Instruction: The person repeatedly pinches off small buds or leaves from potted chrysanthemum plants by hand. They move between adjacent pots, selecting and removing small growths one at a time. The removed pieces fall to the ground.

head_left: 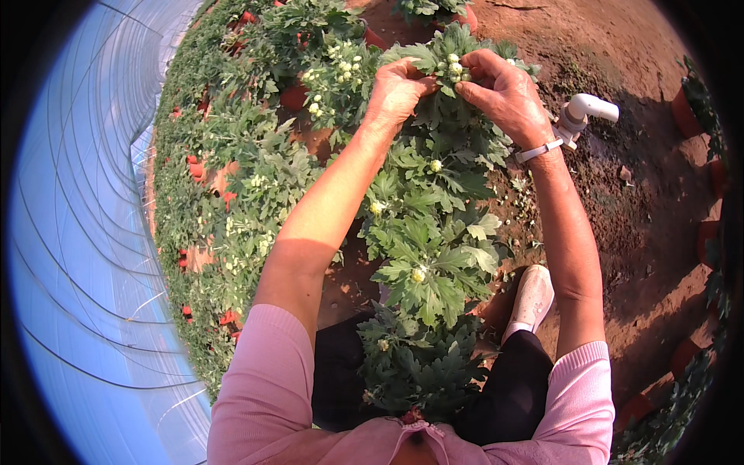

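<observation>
Both hands are at the top of a leafy chrysanthemum plant, on either side of a cluster of pale green-white flower buds (455, 68). My left hand (401, 87) has its thumb and fingers together at a leaf left of the buds; whether it grips the leaf or a stem is hidden. My right hand (504, 90) touches the right edge of the cluster with thumb and index finger, and what lies between them cannot be told. Nearer my body stand more chrysanthemum plants (427, 232) with single opening buds, such as a yellowish bud (418, 275) among broad leaves.
A white plastic pipe elbow (593, 108) stands beside my right wrist. Rows of potted chrysanthemums (250, 192) fill the left. Red pots (687, 113) line the far right beyond bare soil (616, 192). My right shoe (532, 296) is on the ground. A greenhouse film wall (87, 192) curves at left.
</observation>
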